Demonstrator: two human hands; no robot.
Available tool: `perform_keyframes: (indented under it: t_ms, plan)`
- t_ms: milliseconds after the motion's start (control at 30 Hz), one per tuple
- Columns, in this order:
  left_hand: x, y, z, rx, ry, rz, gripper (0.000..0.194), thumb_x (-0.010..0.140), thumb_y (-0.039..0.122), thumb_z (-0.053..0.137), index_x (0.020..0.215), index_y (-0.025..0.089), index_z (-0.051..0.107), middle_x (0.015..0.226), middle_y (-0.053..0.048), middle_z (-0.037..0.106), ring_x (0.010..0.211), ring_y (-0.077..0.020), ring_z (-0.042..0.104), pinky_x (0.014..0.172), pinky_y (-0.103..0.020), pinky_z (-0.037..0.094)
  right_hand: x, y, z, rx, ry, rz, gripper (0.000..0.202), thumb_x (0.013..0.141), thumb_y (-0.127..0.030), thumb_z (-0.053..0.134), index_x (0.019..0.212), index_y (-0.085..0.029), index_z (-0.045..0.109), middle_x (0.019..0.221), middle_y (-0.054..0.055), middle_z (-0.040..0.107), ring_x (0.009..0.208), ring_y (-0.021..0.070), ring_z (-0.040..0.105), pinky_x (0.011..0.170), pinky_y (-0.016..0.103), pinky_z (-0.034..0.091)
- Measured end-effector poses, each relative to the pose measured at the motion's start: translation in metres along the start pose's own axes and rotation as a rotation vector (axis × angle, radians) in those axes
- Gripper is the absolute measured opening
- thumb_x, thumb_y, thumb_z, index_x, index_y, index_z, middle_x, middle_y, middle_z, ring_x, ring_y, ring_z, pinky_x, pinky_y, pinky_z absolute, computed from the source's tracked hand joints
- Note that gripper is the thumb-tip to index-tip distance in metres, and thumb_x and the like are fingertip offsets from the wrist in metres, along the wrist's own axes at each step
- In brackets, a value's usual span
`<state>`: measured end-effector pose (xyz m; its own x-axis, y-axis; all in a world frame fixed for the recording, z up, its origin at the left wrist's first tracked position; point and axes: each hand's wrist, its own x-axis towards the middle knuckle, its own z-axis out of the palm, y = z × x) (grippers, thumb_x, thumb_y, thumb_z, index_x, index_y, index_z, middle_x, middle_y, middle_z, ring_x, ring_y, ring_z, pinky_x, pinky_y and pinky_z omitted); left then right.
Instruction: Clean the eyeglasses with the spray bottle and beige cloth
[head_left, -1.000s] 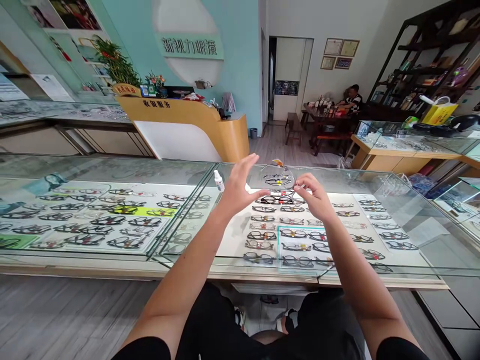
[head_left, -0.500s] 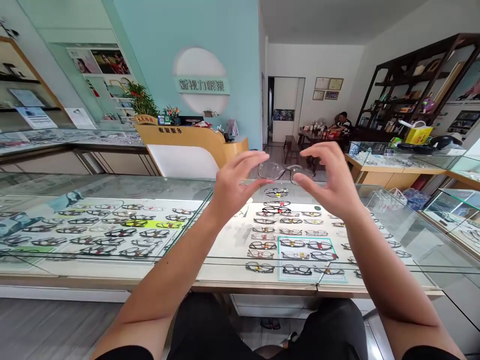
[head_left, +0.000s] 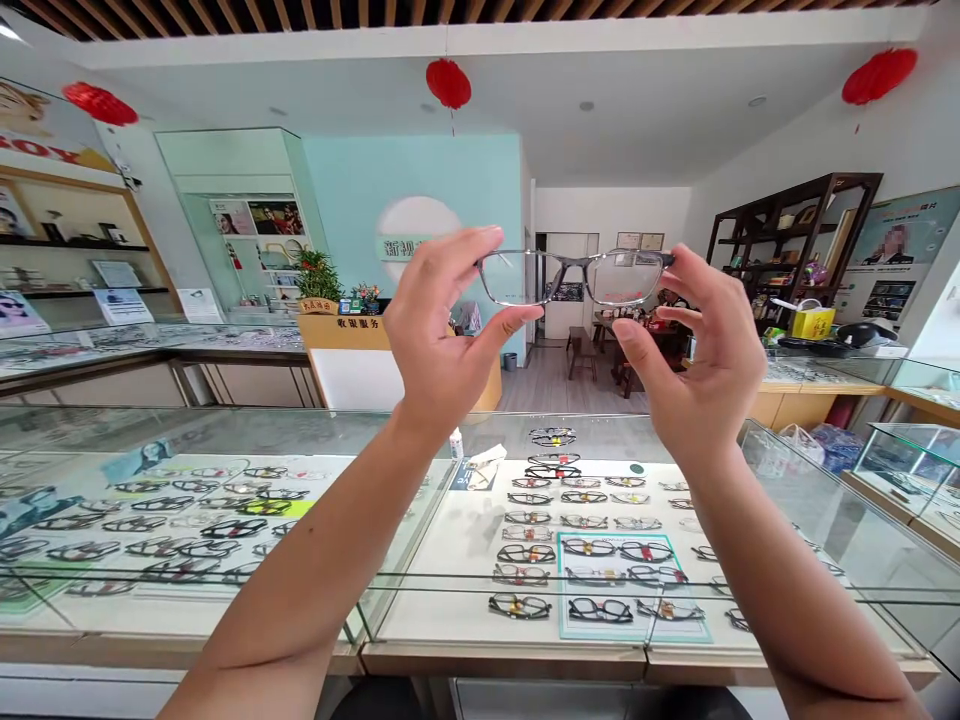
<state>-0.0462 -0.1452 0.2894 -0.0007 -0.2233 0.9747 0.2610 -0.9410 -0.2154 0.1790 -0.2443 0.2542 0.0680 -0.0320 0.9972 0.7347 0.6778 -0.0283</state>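
A pair of glasses point(head_left: 574, 275) with clear lenses and a dark bridge is raised in front of me, above the glass display counter. At its left end, my left hand point(head_left: 450, 310) holds the frame, with the thumb below the lens. My right hand point(head_left: 697, 345) grips the other end near the hinge with its fingers, its thumb apart from them and lower. The lenses are upright and face along my view. Many more glasses point(head_left: 600, 610) lie in rows inside the counter under the glass.
The glass counter point(head_left: 517, 655) spans the view below my hands. A small white bottle point(head_left: 456, 443) stands at its far side. Beyond are a reception desk point(head_left: 405, 378), wooden stools point(head_left: 581, 355), a dark shelf point(head_left: 795, 235) and a yellow bag point(head_left: 812, 322). Red lanterns point(head_left: 448, 83) hang above.
The view has tilted up, showing the ceiling and lanterns. Both hands have raised the glasses, which now face me more squarely, and my right thumb has come away from the lens.
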Motion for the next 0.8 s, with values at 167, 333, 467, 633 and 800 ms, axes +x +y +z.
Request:
perform_keyframes:
  t_ms: [167, 333, 467, 633, 800]
  plan:
    - [0.008, 0.002, 0.002, -0.009, 0.012, 0.011, 0.068, 0.090, 0.074, 0.079, 0.148, 0.042, 0.064, 0.144, -0.006, 0.068, 0.146, -0.0338, 0.064, 0.117, -0.059, 0.063, 0.005, -0.003, -0.006, -0.025, 0.023, -0.012, 0.059, 0.105, -0.046, 0.069, 0.162, -0.042, 0.053, 0.153, 0.010, 0.064, 0.142, 0.0384, 0.064, 0.103, 0.062, 0.067]
    - [0.010, 0.006, 0.001, -0.043, -0.006, 0.036, 0.067, 0.092, 0.073, 0.078, 0.150, 0.042, 0.062, 0.146, -0.006, 0.068, 0.150, -0.0339, 0.061, 0.121, -0.060, 0.059, 0.005, -0.007, -0.008, -0.072, 0.059, -0.034, 0.055, 0.106, -0.039, 0.069, 0.159, -0.041, 0.055, 0.149, 0.011, 0.066, 0.134, 0.0360, 0.069, 0.100, 0.061, 0.068]
    - [0.010, 0.006, -0.003, -0.111, 0.010, 0.016, 0.064, 0.094, 0.071, 0.076, 0.150, 0.042, 0.064, 0.146, -0.004, 0.068, 0.146, -0.0295, 0.063, 0.120, -0.055, 0.061, 0.005, -0.015, -0.005, -0.047, 0.079, -0.037, 0.049, 0.105, -0.036, 0.071, 0.153, -0.035, 0.061, 0.143, 0.011, 0.069, 0.127, 0.0342, 0.072, 0.095, 0.057, 0.069]
    - [0.007, -0.002, -0.005, -0.197, 0.034, 0.044, 0.065, 0.092, 0.069, 0.081, 0.147, 0.038, 0.068, 0.140, -0.005, 0.072, 0.136, -0.0254, 0.068, 0.114, -0.050, 0.066, 0.000, -0.018, 0.000, -0.016, 0.025, 0.025, 0.060, 0.105, -0.035, 0.068, 0.163, -0.041, 0.052, 0.149, 0.011, 0.066, 0.140, 0.0379, 0.065, 0.101, 0.061, 0.068]
    - [-0.011, 0.005, -0.006, -0.171, -0.024, -0.087, 0.059, 0.091, 0.064, 0.085, 0.142, 0.038, 0.072, 0.136, -0.007, 0.073, 0.133, -0.0268, 0.072, 0.113, -0.049, 0.067, -0.019, -0.010, 0.003, 0.108, 0.000, 0.151, 0.057, 0.103, -0.043, 0.074, 0.158, -0.038, 0.059, 0.147, 0.011, 0.068, 0.139, 0.0343, 0.067, 0.107, 0.057, 0.067]
